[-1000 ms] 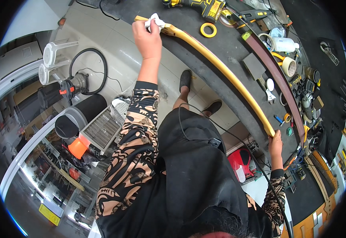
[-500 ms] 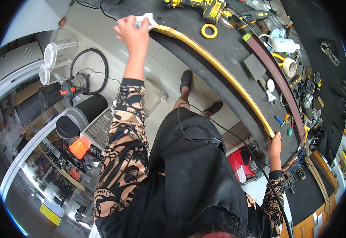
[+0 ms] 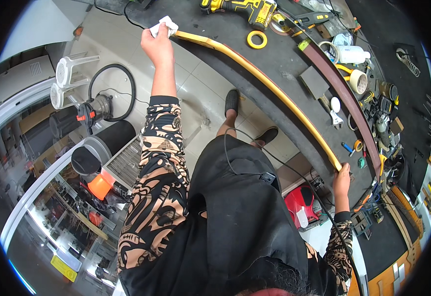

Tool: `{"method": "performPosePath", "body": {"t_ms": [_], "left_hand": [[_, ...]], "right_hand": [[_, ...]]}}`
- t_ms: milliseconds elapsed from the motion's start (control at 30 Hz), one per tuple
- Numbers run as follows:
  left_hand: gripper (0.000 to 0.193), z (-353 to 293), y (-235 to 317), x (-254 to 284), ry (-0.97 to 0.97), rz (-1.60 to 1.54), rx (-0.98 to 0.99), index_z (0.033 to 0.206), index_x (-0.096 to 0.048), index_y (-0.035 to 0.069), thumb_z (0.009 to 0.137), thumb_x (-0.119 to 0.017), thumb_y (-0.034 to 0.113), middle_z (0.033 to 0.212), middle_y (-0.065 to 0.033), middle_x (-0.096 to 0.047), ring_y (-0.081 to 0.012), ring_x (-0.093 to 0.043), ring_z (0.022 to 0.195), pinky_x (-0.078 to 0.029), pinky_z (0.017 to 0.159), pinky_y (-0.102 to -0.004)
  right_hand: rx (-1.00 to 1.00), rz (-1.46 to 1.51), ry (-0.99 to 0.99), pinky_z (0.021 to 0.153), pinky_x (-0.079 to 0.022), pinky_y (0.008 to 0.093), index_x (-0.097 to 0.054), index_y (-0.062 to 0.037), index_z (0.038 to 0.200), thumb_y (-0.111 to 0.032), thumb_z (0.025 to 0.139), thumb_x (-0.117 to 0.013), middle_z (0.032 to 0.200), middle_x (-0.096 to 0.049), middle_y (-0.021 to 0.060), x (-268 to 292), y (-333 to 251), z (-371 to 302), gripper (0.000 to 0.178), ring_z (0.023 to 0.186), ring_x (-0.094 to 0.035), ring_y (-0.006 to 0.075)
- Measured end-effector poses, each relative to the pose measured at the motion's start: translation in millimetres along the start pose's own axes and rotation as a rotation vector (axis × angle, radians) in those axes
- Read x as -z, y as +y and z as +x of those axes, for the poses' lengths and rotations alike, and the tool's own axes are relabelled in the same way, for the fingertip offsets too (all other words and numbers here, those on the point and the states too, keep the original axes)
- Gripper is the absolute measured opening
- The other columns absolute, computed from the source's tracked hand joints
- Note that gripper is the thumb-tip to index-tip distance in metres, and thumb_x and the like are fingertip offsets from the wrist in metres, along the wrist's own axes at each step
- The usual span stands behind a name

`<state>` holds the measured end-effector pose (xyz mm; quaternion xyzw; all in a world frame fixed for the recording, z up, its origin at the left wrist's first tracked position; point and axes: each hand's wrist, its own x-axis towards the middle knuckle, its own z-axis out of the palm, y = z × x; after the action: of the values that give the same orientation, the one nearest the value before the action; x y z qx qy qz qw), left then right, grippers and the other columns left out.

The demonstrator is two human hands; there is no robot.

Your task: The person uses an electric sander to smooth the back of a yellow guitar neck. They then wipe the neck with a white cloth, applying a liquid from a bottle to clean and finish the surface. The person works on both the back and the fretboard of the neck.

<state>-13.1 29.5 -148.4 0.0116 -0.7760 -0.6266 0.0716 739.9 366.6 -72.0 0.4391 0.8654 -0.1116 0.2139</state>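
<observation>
A long, narrow, pale wooden strip [image 3: 269,85] runs from upper left to lower right along the workbench's near edge, looking bent in this view. My left hand [image 3: 158,48] is closed around a crumpled white cloth or paper wad [image 3: 165,26] at the strip's far-left end. Whether the wad still touches the wood I cannot make out. At the opposite end, my right hand [image 3: 342,180] grips the strip between thumb and fingers. A dark reddish-brown strip [image 3: 341,81] lies on the bench beyond it.
On the dark workbench [image 3: 279,59] lie a yellow-black power tool [image 3: 260,12], a yellow tape roll [image 3: 257,39], a grey block [image 3: 315,82] and a white bottle [image 3: 352,55]. A black cable [image 3: 294,170] hangs across my front. Left stand a vacuum [image 3: 94,108] and white stools [image 3: 70,69].
My left hand has slid leftward with the white wad, baring more of the strip's left end. My right hand keeps its grip at the other end.
</observation>
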Motion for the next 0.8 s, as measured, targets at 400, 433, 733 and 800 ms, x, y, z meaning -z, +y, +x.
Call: {"method": "performPosePath", "body": {"t_ms": [400, 433, 733, 800], "left_hand": [[0.028, -103, 24, -22, -0.117, 0.321, -0.387, 0.105, -0.081, 0.013, 0.086, -0.097, 0.027, 0.144, -0.0083, -0.062, -0.0434, -0.039, 0.155, -0.028, 0.126, -0.0618], [0.028, -100, 28, -21, -0.146, 0.357, -0.387, 0.104, -0.081, 0.013, 0.086, -0.097, 0.027, 0.143, -0.007, -0.063, -0.0431, -0.039, 0.155, -0.028, 0.126, -0.0625], [0.026, -49, 14, -2, -0.037, 0.505, -0.463, 0.095, -0.076, 0.01, 0.083, -0.096, 0.023, 0.134, -0.0016, -0.07, -0.0404, -0.039, 0.158, -0.024, 0.128, -0.0639], [0.024, -69, 17, -12, -0.137, 0.48, -0.465, 0.092, -0.075, 0.011, 0.085, -0.094, 0.023, 0.133, -0.002, -0.07, -0.0411, -0.038, 0.16, -0.023, 0.129, -0.0632]], "right_hand": [[-0.036, -0.008, -0.034, 0.09, -0.058, 0.0602, -0.047, -0.0033, 0.129, -0.004, 0.103, -0.072, 0.134, -0.063, 0.027, 4, -5, 0, 0.036, 0.112, -0.071, 0.0545], [-0.04, -0.007, -0.037, 0.09, -0.058, 0.0603, -0.047, -0.0032, 0.129, -0.004, 0.103, -0.072, 0.134, -0.063, 0.027, 3, -5, 0, 0.036, 0.112, -0.071, 0.0546], [-0.029, -0.017, -0.029, 0.089, -0.059, 0.0603, -0.048, -0.0032, 0.128, -0.005, 0.103, -0.073, 0.134, -0.064, 0.0268, 4, -5, 1, 0.035, 0.111, -0.071, 0.054], [-0.04, -0.02, -0.031, 0.089, -0.059, 0.0602, -0.048, -0.0031, 0.129, -0.005, 0.103, -0.073, 0.134, -0.064, 0.0268, 2, -5, 1, 0.035, 0.11, -0.072, 0.054]]}}
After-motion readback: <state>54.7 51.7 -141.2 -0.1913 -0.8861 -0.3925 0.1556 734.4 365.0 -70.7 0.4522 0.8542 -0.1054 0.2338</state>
